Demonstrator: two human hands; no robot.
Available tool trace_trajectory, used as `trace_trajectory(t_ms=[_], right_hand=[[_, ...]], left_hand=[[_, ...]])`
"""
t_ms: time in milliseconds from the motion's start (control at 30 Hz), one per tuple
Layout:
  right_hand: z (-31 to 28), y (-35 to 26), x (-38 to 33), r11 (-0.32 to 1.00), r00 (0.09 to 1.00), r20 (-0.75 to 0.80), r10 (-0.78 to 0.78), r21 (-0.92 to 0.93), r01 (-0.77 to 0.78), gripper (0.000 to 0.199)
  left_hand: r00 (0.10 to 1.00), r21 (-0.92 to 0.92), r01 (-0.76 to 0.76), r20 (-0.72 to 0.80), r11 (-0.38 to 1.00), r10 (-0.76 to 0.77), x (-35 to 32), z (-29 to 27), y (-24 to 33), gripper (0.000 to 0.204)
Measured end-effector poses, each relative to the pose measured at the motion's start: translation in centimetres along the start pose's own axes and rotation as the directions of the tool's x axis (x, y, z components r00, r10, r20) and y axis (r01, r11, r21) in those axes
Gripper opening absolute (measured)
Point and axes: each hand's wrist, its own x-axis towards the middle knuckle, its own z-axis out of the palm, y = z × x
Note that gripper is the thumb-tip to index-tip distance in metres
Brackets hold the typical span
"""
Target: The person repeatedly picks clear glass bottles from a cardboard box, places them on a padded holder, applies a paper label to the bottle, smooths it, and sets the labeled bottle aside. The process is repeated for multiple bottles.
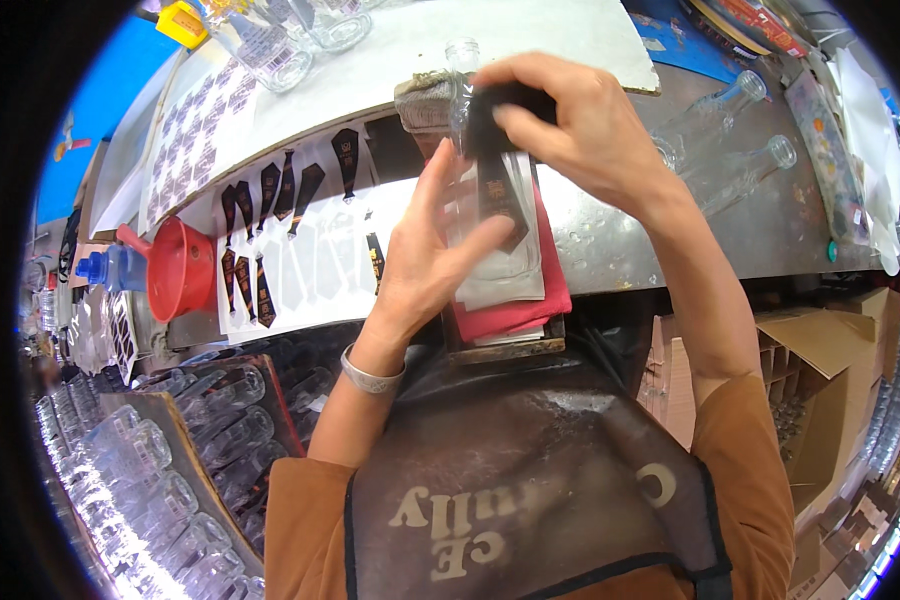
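A clear glass bottle [462,52] lies on a padded stack in front of me, its neck pointing away. A black tie-shaped decal [502,200] shows on its body. My right hand [580,125] is closed around a dark, flat pad [510,118], blurred by motion, over the bottle's upper body. At the bottle's left side is my left hand [425,255], its fingers stretched and its thumb spread toward the decal. Whether its fingertips press on the glass is hard to see. Left of it, several tie-shaped decals [308,195] lie on a white sheet [320,260].
A red pan [182,268] stands at the left, beside a blue-capped bottle [95,268]. Clear bottles lie on the metal table [610,235] at right and stand on the white board [390,75]. Racked bottles [170,500] and an opened carton [820,350] flank me below.
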Motion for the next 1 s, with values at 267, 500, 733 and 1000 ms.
trace_trajectory(t_ms=[267,500,733,1000], right_hand=[[0.2,-1.8,1.9,0.958,0.978,0.047,-0.203,-0.198,0.209,0.021],[0.8,-5.0,-5.8,0.959,0.924,0.262,-0.279,0.119,0.256,0.026],[-0.9,-0.3,-2.8,0.989,0.997,-0.062,0.039,0.142,-0.030,0.030],[-1.2,-3.4,-12.6,0.697,0.854,0.294,0.429,0.495,-0.519,0.022]], left_hand=[[1.000,0.070,-0.023,-0.009,0.997,0.024,-0.1,0.0,0.0,0.090],[0.973,0.344,-0.224,0.131,0.912,0.190,-3.2,-1.7,-0.3,0.123],[0.955,0.560,-0.297,0.154,0.773,0.255,-2.4,0.3,-0.8,0.124],[0.948,0.273,-0.318,0.101,0.908,0.302,-2.3,0.5,-2.3,0.121]])
